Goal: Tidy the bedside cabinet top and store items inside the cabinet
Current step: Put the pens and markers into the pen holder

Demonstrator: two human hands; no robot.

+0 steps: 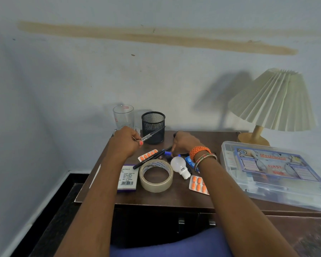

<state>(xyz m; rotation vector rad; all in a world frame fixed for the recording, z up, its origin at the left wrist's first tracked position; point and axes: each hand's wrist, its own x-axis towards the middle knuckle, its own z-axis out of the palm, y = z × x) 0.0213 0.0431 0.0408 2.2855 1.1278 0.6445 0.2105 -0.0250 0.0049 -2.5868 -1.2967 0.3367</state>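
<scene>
My left hand (125,140) grips a black pen (153,134) whose tip points toward the black mesh pen holder (153,127) at the back of the brown cabinet top (174,196). My right hand (183,142) reaches down over a blue pen (164,151), fingers curled at it; whether it grips the pen is unclear. Another black pen (146,161) lies across the tape roll (156,176). Also on the top are a white bulb (180,166), two strips of orange pills (148,154) (198,184) and a small box (127,178).
A clear glass mug (123,116) stands left of the pen holder. A clear first aid box (274,171) and a pleated lamp (272,102) fill the right side. The wall is close behind. Cabinet door handles (181,222) show below the front edge.
</scene>
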